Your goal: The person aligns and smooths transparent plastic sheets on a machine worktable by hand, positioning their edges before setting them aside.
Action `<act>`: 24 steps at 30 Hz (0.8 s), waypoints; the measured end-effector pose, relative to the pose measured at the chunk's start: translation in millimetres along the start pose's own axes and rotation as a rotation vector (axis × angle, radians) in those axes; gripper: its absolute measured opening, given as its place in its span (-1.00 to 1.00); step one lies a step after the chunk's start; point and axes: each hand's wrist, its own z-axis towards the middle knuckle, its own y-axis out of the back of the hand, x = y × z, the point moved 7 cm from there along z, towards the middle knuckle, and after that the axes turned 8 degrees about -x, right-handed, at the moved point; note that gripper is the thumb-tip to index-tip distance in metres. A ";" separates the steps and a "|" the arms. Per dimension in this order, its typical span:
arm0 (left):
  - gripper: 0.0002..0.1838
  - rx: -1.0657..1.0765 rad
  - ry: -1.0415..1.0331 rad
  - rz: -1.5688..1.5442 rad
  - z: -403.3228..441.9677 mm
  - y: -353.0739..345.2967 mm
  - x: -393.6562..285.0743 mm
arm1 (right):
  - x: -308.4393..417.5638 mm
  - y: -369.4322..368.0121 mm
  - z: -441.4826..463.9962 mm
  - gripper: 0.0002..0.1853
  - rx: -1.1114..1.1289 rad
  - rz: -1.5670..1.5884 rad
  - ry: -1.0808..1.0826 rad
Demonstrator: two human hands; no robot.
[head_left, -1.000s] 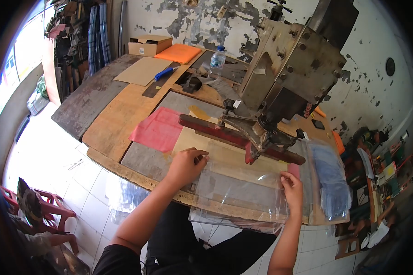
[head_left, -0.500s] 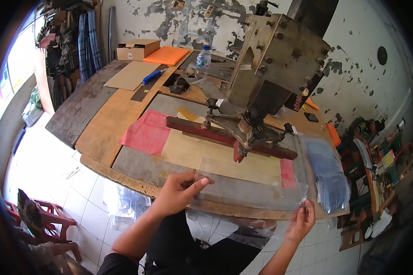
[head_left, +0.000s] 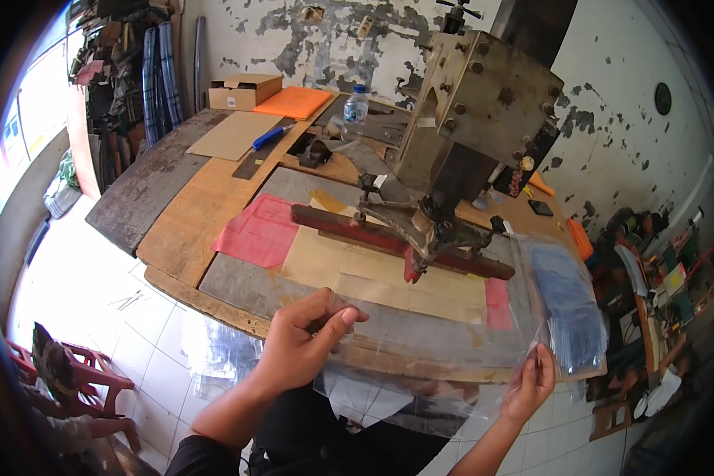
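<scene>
A clear plastic sheet is stretched between my two hands over the front edge of the worktable. My left hand pinches its left side between thumb and fingers. Its right side is gripped by my right hand, close to the table's front right corner. Beyond the sheet lies a cream-coloured sheet on the grey table plate, with pink material at its left end. Above these stands a metal press, its long red-brown bar just over the cream sheet.
A stack of clear bluish plastic sheets lies at the table's right. Behind are a water bottle, a blue cutter, a cardboard box and an orange folder. More plastic hangs below the front edge. A red stool stands lower left.
Both hands stay closed on the clear sheet. My right hand has shifted slightly right, and the sheet's far edge sits a little differently. The whole view has moved slightly.
</scene>
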 end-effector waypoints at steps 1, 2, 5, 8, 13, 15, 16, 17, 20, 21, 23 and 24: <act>-0.74 0.002 0.002 0.000 0.5 -0.6 0.7 | -0.7 -2.9 1.2 -0.62 0.019 -0.018 -0.006; -0.77 -0.017 0.004 0.012 1.6 -0.1 1.5 | -1.2 -6.1 2.4 -0.62 0.037 -0.036 -0.011; -0.80 -0.057 0.016 0.046 5.3 0.1 3.5 | -6.6 -9.4 4.3 -0.63 0.021 -0.074 -0.021; -0.81 -0.106 0.047 0.099 9.0 2.7 19.1 | -17.0 -8.9 5.9 -0.65 -0.023 -0.206 -0.041; -0.77 -0.153 0.099 0.169 29.2 6.9 71.2 | -42.4 -37.6 11.4 -0.68 0.079 -0.414 -0.235; -0.65 -0.215 0.103 0.245 37.4 12.0 82.5 | -61.2 -45.7 16.1 -0.69 0.143 -0.454 -0.347; -0.65 -0.198 0.106 0.244 43.2 11.4 84.9 | -71.0 -51.8 19.4 -0.70 0.222 -0.540 -0.361; -0.63 -0.162 0.102 0.317 51.3 10.7 86.2 | -82.7 -56.9 22.9 -0.71 0.304 -0.625 -0.377; -0.71 -0.081 0.019 0.484 85.8 12.6 102.3 | -115.1 -69.3 48.6 -0.72 0.443 -0.743 -0.168; -0.77 -0.037 0.065 0.492 98.6 10.0 111.3 | -118.3 -74.7 56.2 -0.72 0.438 -0.746 -0.173; -0.83 0.005 0.132 0.431 116.8 4.4 129.2 | -128.8 -83.2 66.3 -0.71 0.437 -0.748 -0.259; -0.83 0.009 0.132 0.432 120.9 1.9 128.4 | -132.7 -82.6 68.8 -0.71 0.433 -0.748 -0.261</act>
